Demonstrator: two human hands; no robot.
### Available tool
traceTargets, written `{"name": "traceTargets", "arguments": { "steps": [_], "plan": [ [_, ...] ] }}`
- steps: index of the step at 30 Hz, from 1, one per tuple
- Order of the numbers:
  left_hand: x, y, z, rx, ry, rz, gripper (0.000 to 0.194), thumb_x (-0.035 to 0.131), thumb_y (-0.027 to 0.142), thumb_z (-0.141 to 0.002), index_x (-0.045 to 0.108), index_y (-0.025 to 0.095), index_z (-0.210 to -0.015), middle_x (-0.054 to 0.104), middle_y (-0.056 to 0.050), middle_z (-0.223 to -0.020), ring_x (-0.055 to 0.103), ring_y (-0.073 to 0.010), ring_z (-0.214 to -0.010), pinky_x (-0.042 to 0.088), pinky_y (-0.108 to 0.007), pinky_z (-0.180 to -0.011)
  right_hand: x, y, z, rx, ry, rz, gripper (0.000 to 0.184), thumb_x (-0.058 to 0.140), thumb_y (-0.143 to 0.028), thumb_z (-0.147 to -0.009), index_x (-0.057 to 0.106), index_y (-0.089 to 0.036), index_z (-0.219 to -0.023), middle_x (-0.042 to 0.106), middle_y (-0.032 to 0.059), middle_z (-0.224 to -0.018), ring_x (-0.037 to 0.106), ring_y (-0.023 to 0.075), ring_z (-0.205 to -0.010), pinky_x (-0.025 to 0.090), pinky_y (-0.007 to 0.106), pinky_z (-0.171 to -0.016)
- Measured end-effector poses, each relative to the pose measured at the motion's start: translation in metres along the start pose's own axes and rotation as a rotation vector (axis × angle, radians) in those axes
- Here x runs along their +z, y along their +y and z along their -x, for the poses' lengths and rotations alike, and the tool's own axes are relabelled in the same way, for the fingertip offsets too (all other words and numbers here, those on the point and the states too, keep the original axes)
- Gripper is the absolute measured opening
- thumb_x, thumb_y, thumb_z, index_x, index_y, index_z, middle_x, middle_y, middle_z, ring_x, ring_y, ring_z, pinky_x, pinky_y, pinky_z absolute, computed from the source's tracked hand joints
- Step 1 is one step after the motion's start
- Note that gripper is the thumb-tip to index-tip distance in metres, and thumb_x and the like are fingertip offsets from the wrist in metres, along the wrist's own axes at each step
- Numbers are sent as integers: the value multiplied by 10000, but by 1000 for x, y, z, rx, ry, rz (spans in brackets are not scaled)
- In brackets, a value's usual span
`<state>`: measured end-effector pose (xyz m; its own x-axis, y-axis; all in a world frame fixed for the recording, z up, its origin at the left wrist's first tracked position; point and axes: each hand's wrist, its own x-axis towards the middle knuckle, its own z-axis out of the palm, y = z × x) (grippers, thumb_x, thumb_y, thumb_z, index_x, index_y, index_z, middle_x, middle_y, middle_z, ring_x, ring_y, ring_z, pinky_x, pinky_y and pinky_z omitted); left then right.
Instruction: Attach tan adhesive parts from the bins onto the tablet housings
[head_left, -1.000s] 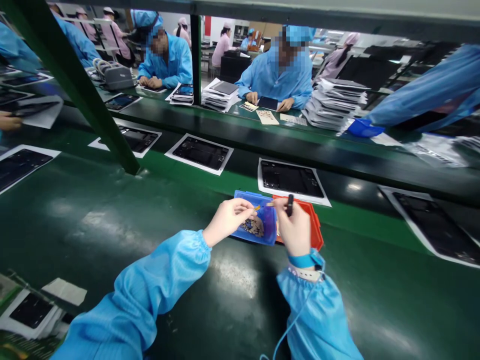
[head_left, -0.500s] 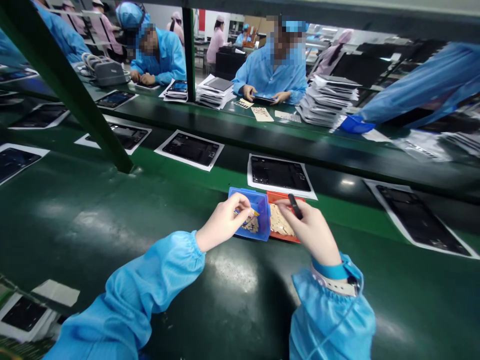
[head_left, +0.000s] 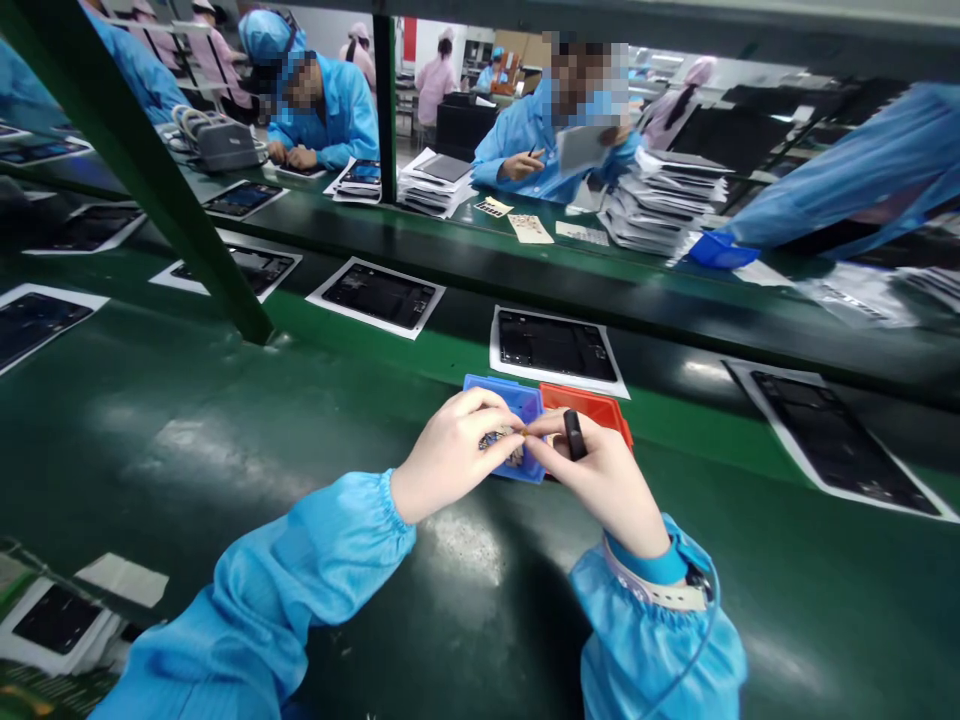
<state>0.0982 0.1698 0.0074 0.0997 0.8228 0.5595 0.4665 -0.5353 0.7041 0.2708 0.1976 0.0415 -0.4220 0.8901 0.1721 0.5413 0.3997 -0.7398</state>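
My left hand [head_left: 457,450] is over the blue bin [head_left: 534,468], thumb and fingers pinched together on a tiny yellowish-brown piece [head_left: 525,432]. From the other side, the thumb and fingertip of my right hand [head_left: 600,465] pinch at the same piece, so both sets of fingertips meet. A short black object [head_left: 574,435] lies across a right finger; whether it is worn or held I cannot make out. Small flat parts [head_left: 514,455] show inside the blue bin under my left fingers. Touching that bin, an orange-red bin [head_left: 589,402] is partly covered by my right hand.
Black tablet-like panels on white sheets, among them one panel [head_left: 555,345] behind the bins and another [head_left: 847,435] at right, line the green bench [head_left: 337,400]. A slanted green post [head_left: 150,170] stands at left. Co-workers in blue sit beyond, near paper stacks [head_left: 664,205].
My right hand has moved left from over the orange-red bin to meet my left fingertips. Across the bench, a co-worker has raised a flat sheet or panel.
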Motion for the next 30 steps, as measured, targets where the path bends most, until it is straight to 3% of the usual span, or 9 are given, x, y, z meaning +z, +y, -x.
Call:
{"name": "traceTargets", "arguments": {
  "steps": [7, 10, 12, 14, 17, 20, 22, 26, 30],
  "plan": [
    [-4, 3, 4, 45, 47, -210, 109, 560, 158, -825, 663, 184, -800, 629, -40, -900, 587, -183, -880, 458, -336, -827, 6, -5, 3, -50, 16, 34, 199, 578, -365, -794, 654, -181, -781, 615, 41, -770, 526, 147, -632, 425, 276, -577],
    [-7, 3, -8, -61, 96, -145, 116, 551, 117, -793, 631, 176, -732, 626, -26, -833, 585, -161, -818, 456, -293, -782, -9, -8, 10, -63, 66, 74, 159, 567, -336, -793, 627, -193, -761, 598, 23, -734, 522, 145, -627, 430, 274, -589],
    [0, 3, -23, -137, 99, -125, 120, 547, 126, -791, 627, 173, -714, 626, -25, -814, 583, -160, -805, 454, -278, -769, -27, -8, 19, -25, 214, 94, 164, 590, -353, -782, 634, -203, -832, 603, 17, -765, 475, 120, -569, 409, 262, -541],
    [18, 3, -42, -167, -5, -186, 118, 563, 179, -798, 650, 183, -719, 640, -31, -844, 584, -186, -844, 442, -315, -821, -47, -7, 30, 46, 415, 111, 283, 646, -386, -751, 632, -217, -978, 606, 19, -831, 401, 93, -509, 369, 252, -478],
    [61, -1, -68, -180, -210, -262, 155, 560, 202, -812, 680, 182, -715, 653, -61, -895, 581, -236, -913, 391, -413, -923, -70, -4, 43, 100, 627, 115, 487, 717, -408, -699, 587, -232, -1134, 606, 29, -891, 363, 78, -479, 353, 260, -460],
    [98, -10, -84, -215, -279, -261, 174, 580, 103, -760, 648, 145, -605, 643, -89, -795, 595, -260, -891, 373, -473, -939, -78, -2, 51, 74, 672, 119, 508, 726, -413, -695, 574, -244, -1149, 602, 30, -897, 365, 78, -468, 363, 271, -467],
    [109, -15, -88, -233, -303, -249, 162, 613, 77, -720, 620, 135, -569, 631, -85, -744, 603, -267, -874, 381, -485, -931, -80, 0, 54, 65, 651, 129, 492, 710, -417, -710, 567, -257, -1153, 593, 28, -905, 345, 76, -460, 357, 268, -451],
    [90, 0, -79, -193, -311, -171, 99, 599, 238, -817, 628, 156, -769, 645, -51, -830, 612, -207, -853, 462, -353, -857, -80, -1, 57, 28, 530, 107, 587, 710, -477, -694, 530, -269, -1213, 597, 50, -955, 416, 105, -530, 407, 275, -488],
    [43, 39, -52, 85, -452, 245, 323, 304, 306, -965, 586, 170, -889, 640, -42, -870, 616, -141, -811, 490, -225, -763, -72, -6, 52, -115, 268, 30, 712, 731, -525, -658, 490, -260, -1275, 598, 74, -999, 566, 169, -715, 471, 265, -552]
  ]
}}
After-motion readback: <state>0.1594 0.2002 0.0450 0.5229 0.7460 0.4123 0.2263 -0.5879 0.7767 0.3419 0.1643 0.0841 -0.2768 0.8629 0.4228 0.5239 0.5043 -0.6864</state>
